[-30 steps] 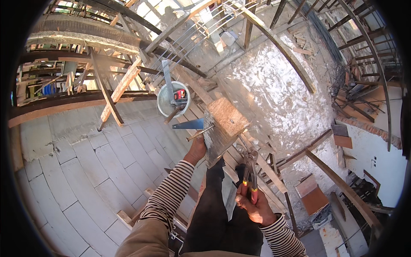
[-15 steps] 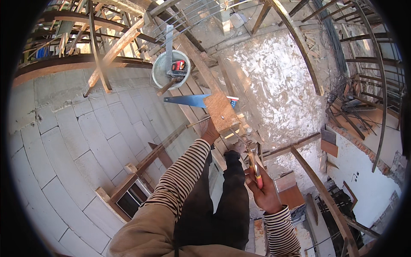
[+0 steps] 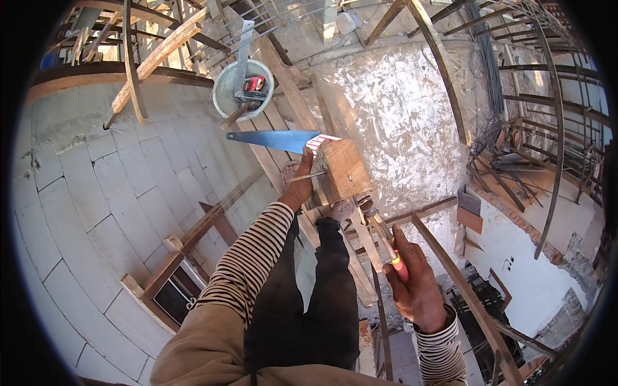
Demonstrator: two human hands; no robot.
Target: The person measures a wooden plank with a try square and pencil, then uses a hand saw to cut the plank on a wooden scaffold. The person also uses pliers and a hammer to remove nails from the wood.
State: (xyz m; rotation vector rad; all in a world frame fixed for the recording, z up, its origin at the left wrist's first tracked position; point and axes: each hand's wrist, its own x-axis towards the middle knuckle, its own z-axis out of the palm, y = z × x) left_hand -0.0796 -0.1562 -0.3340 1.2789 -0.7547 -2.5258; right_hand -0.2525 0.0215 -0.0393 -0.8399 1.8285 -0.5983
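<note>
My left hand (image 3: 299, 188) grips the side of a short, thick wooden block (image 3: 347, 168), its fingers partly hidden. A thin rod (image 3: 305, 177) sticks out of the block's left side, across that hand. My right hand (image 3: 415, 280) is closed around the red-and-yellow handle of a metal hand tool (image 3: 398, 262). Its shiny shaft points up toward the block's lower edge, where a thin metal piece also shows; I cannot tell whether they touch. A handsaw (image 3: 273, 139) with a blue blade lies on the planks just beyond the block, its patterned handle partly behind the wood.
A bucket (image 3: 219, 90) holding a metal square (image 3: 244, 51), a red-and-black item and other tools stands on narrow planks (image 3: 267, 138). My feet are on these planks, high above a lower floor. A grey block wall (image 3: 122, 186) rises left; wooden beams (image 3: 438, 71) cross at right.
The view has shifted. The block has moved right relative to the saw and turned, showing its left side. My right hand with the tool has moved right, its fingers more stretched.
</note>
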